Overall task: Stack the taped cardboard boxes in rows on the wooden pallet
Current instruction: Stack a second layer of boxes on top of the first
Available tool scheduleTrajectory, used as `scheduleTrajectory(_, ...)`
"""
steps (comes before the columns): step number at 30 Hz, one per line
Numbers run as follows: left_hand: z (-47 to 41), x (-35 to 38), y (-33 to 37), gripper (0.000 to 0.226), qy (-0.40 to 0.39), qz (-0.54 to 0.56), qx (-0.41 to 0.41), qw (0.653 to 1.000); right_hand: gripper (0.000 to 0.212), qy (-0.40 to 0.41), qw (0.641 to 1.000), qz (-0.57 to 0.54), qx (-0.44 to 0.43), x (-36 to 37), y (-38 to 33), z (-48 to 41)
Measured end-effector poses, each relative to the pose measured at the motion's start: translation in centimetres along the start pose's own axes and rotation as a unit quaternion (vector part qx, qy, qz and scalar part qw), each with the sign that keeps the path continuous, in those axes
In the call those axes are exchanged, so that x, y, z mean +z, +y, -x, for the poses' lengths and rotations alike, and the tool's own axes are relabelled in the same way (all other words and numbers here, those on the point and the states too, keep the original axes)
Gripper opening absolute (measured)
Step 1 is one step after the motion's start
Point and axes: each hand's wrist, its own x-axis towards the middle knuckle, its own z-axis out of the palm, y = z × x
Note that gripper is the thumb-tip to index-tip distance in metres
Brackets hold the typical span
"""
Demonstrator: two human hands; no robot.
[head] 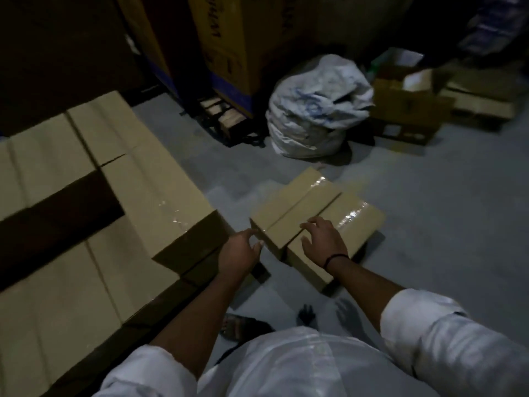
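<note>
Stack of taped boxes (160, 196) fills the left side in tight rows with a dark gap in the top layer; the pallet underneath is hidden. Grey floor (429, 224) to its right holds the loose floor boxes (312, 202), a small cluster lying side by side close to the stack's corner. Motion blur makes the exact count unclear. White sack (312, 110) sits well behind them.

Handling guess: stiff corrugated card, sealed, probably moderate weight. The glossy tape strip on top looks slick, so avoid gripping there. Best hold is likely two opposite short ends or under the bottom edges, lifted level.

Both arms reach forward and down, white sleeves rolled up. Left hand (240, 250) is at the near-left corner of the cluster, fingers loosely curled and thumb out, with no grip visible. Right hand (323, 242) lies on a box top, fingers spread and bent at the tips, pressing rather than grasping. Dark band (335, 260) circles the right wrist.
</note>
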Motion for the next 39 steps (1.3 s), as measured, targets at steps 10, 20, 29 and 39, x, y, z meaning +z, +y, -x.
scheduleTrajectory(10,0.1,6.6,10.3,0.044,-0.091,-0.014,0.092,0.991,0.039,0.055,0.981,-0.065,0.174,-3.3,11.0,7.3)
scheduleTrajectory(20,-9.0,9.0,12.0,0.044,-0.167,-0.043,0.134,0.976,0.06,0.078,0.948,-0.116,0.285,-4.3,16.0,3.7)
scheduleTrajectory(29,-19.3,12.0,13.0,0.043,-0.228,-0.07,0.159,0.958,0.08,0.08,0.912,-0.142,0.375,-4.4,17.5,-3.7)
scheduleTrajectory(39,-25.8,16.3,11.6,0.039,-0.309,-0.096,0.13,0.937,0.077,0.031,0.904,-0.139,0.403,-0.2,21.2,-7.9)
